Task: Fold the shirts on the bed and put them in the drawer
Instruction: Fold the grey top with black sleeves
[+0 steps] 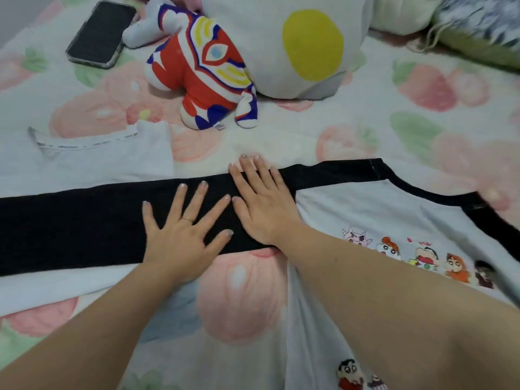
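Strawberry-print bed (365, 114) carries a cartoon shirt (365, 215) near its front edge, with the black sleeve (84, 220) stretched leftward. The left hand (183, 235) and right hand (261, 204) lie flat on the sleeve side by side, fingers straight, gripping nothing. Farther back lie a white shirt (107, 156), plush (202, 68), phone (101, 35) and pillow (295, 38).

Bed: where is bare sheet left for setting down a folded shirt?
Free: bare sheet between the white pillow and the black sleeve, which the left hand and right hand press flat. Crowded around the phone and plush toy.
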A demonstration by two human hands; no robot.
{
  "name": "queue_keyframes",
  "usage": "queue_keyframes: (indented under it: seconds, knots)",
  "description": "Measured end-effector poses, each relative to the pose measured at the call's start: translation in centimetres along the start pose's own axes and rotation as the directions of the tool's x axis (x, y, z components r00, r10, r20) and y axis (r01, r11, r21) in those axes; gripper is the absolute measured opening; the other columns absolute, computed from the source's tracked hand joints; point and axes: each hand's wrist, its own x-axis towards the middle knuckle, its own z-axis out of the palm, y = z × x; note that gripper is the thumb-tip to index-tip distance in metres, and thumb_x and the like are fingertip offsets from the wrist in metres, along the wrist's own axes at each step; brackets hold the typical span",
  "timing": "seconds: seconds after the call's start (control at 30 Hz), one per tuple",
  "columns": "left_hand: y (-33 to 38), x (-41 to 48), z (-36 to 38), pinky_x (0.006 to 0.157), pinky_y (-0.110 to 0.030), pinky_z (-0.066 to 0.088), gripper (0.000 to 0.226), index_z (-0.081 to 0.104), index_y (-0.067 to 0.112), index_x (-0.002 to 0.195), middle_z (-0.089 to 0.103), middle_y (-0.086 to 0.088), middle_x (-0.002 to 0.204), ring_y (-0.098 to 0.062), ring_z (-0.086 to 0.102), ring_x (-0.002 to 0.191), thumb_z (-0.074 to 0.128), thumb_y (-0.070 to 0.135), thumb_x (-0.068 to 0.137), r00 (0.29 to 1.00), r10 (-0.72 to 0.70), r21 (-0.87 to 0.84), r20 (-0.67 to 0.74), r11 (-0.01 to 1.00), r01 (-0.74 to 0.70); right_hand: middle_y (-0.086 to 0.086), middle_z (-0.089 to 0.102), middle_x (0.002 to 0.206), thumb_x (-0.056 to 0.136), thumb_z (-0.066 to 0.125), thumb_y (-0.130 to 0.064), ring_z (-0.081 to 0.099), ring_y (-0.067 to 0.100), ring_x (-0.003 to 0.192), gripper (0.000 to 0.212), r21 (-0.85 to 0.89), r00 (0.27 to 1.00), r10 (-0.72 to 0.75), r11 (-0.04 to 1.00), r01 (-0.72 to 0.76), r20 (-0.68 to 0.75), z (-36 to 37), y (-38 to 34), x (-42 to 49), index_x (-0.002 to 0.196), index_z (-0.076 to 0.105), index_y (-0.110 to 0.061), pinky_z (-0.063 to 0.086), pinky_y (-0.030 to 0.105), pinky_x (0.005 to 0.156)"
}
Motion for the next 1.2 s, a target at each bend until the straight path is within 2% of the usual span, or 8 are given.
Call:
queue_keyframes:
  seconds: [0.1, 0.27, 0.4, 0.5, 0.7, 0.83, 1.0, 1.2]
  knots:
    - [-0.9, 0.7, 0.0, 0.109, -0.061, -0.013, 0.060, -0.020, 0.065, 0.127, -0.028, 0.023, 0.144, -0.013, -0.021, 0.145, 0.013, 0.077, 0.078, 0.995, -0.031, 0.001, 0.098, 1.000, 0.031, 0.003, -0.001, 0.162, 0.103, 0.024, -0.032, -0.006, 0.021, 0.148, 0.056, -0.040, 0.999, -0.049, 0.998, 0.050, 0.014, -3.3, 3.0, -0.2, 0.152, 0.001, -0.020, -0.007, 0.036, 0.119]
    - [2.1, 0.3, -2.4, 0.111, -0.064, -0.009, 0.067, 0.002, 0.058, 0.141, -0.015, 0.013, 0.156, -0.024, -0.016, 0.146, 0.035, 0.072, 0.084, 0.987, -0.110, -0.084, 0.117, 0.989, 0.120, 0.018, 0.025, 0.155, 0.099, 0.030, -0.027, 0.014, 0.034, 0.146, 0.056, 0.094, 0.920, 0.228, 0.973, -0.209, -0.319, -9.3, 10.8, -9.6, 0.146, 0.023, 0.000, 0.007, 0.043, 0.119]
    - [14.0, -1.7, -3.1, 0.107, -0.066, -0.002, 0.065, 0.024, 0.043, 0.143, 0.017, 0.003, 0.156, -0.035, 0.010, 0.146, 0.025, 0.065, 0.081, 0.915, 0.369, -0.052, -0.162, 0.923, -0.381, 0.023, 0.037, 0.146, 0.093, 0.030, -0.030, 0.031, 0.038, 0.137, 0.058, -0.050, 0.971, 0.120, 0.990, -0.132, -0.206, -6.7, 13.3, -21.3, 0.138, 0.038, 0.006, 0.019, 0.045, 0.117]
    - [23.8, -2.3, -0.2, 0.109, -0.054, -0.021, 0.056, -0.003, 0.052, 0.140, 0.000, 0.005, 0.159, -0.024, -0.016, 0.142, 0.011, 0.065, 0.087, 0.790, 0.613, 0.015, -0.020, 0.790, -0.612, 0.007, 0.018, 0.154, 0.100, 0.032, -0.035, 0.019, 0.030, 0.144, 0.055, -0.025, 0.987, 0.134, 0.991, -0.132, 0.086, -4.0, 17.1, -26.2, 0.147, 0.021, -0.009, 0.002, 0.036, 0.119]
    - [27.7, 0.4, 3.3, 0.112, -0.058, -0.015, 0.059, -0.018, 0.061, 0.132, -0.014, 0.008, 0.159, -0.020, -0.023, 0.144, 0.000, 0.079, 0.079, 0.882, 0.457, 0.021, 0.118, 0.887, -0.462, 0.000, -0.004, 0.162, 0.102, 0.020, -0.039, -0.001, 0.024, 0.148, 0.052, -0.083, 0.748, 0.660, 0.751, -0.656, 0.069, -6.6, 29.0, -28.4, 0.149, -0.002, -0.041, 0.002, 0.047, 0.118]
    - [33.1, -0.3, 1.1, 0.112, -0.058, 0.003, 0.073, 0.025, 0.048, 0.144, 0.023, -0.002, 0.158, -0.030, 0.013, 0.145, 0.008, 0.070, 0.076, 0.878, 0.479, -0.145, 0.012, 0.869, -0.473, 0.007, 0.031, 0.154, 0.100, 0.035, -0.033, 0.026, 0.022, 0.143, 0.051, 0.188, 0.769, 0.635, 0.766, -0.614, -0.075, -8.5, 27.1, -31.8, 0.149, 0.023, -0.025, 0.011, 0.043, 0.117]
    - [43.4, 2.2, 1.3, 0.108, -0.054, 0.013, 0.040, 0.050, 0.027, 0.136, 0.040, -0.006, 0.150, -0.030, 0.029, 0.141, 0.038, 0.033, 0.099, 0.755, 0.643, -0.150, -0.130, 0.740, -0.656, 0.008, 0.062, 0.125, 0.094, 0.050, -0.036, 0.058, 0.033, 0.111, 0.040, 0.162, 0.486, 0.863, 0.504, -0.848, -0.142, -11.5, 29.4, -43.6, 0.129, 0.053, -0.018, 0.042, 0.041, 0.093]
    - [48.7, 4.6, 3.3, 0.110, -0.048, 0.011, 0.025, 0.062, 0.016, 0.108, 0.060, -0.012, 0.114, -0.031, 0.045, 0.119, 0.049, 0.033, 0.096, 0.726, 0.687, 0.061, 0.009, 0.725, -0.686, 0.002, 0.062, 0.098, 0.085, 0.059, -0.052, 0.059, 0.023, 0.095, 0.039, 0.036, 0.376, 0.883, 0.382, -0.923, 0.279, -11.2, 31.3, -53.2, 0.110, 0.057, -0.022, 0.046, 0.033, 0.080]
